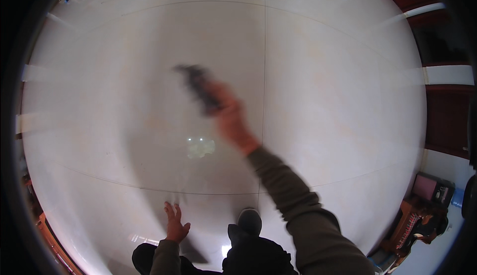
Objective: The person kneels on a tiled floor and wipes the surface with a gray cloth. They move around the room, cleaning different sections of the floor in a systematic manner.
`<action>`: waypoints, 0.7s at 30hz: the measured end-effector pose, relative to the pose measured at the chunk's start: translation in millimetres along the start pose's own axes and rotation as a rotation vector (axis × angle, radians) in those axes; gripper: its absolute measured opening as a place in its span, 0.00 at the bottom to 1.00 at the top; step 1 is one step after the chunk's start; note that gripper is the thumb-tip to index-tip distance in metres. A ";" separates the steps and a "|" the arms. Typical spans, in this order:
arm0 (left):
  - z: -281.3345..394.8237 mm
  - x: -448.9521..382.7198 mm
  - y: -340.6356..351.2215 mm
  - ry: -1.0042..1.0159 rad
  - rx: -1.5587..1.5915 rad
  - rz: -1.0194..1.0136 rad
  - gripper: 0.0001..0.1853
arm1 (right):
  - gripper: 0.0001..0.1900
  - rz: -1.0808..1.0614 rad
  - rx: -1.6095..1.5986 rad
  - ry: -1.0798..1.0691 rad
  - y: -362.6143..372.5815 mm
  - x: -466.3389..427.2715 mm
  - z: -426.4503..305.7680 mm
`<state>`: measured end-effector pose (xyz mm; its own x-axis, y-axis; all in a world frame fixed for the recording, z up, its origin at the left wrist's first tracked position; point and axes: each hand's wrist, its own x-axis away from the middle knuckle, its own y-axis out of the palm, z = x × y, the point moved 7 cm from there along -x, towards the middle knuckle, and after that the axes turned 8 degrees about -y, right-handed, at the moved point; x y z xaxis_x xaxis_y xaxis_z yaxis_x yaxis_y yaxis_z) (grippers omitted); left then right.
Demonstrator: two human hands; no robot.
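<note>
My right hand (231, 116) is stretched out over the floor, gripping a dark handheld object (198, 85). Motion blur hides what the object is; a thin, pointed part juts from its far left end. Low in the view, my left hand (176, 223) hangs with its fingers apart and nothing in it. Beneath both hands spreads a glossy, pale tiled floor (316, 107) with thin joint lines. My shoe (249, 221) stands on it near the bottom, below and between the hands.
Dark red panels (447, 118) line the right edge. At the lower right are wooden furniture (404, 224) with a patterned cloth and a box (425, 186) behind it. A wooden edge (52, 237) runs along the lower left. Light reflects off the floor.
</note>
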<state>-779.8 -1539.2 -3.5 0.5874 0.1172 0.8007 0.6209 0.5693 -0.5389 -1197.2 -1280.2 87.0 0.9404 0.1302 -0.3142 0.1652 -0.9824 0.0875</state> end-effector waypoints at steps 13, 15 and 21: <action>14.1 -8.8 2.6 0.040 0.030 0.021 0.57 | 0.23 0.586 1.360 0.173 -425.7 54.8 89.8; 18.6 -13.3 5.5 0.024 0.022 0.005 0.58 | 0.29 0.425 1.539 -0.038 -344.0 32.6 117.1; -0.5 -4.7 6.5 -0.006 0.007 0.035 0.57 | 0.19 0.057 0.925 -0.115 74.9 -2.0 106.5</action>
<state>-778.3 -1536.4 -10.9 0.6055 0.1421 0.7831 0.5964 0.5706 -0.5646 -1218.4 -1368.3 -6.5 0.8963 0.1132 -0.4288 -0.2293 -0.7093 -0.6666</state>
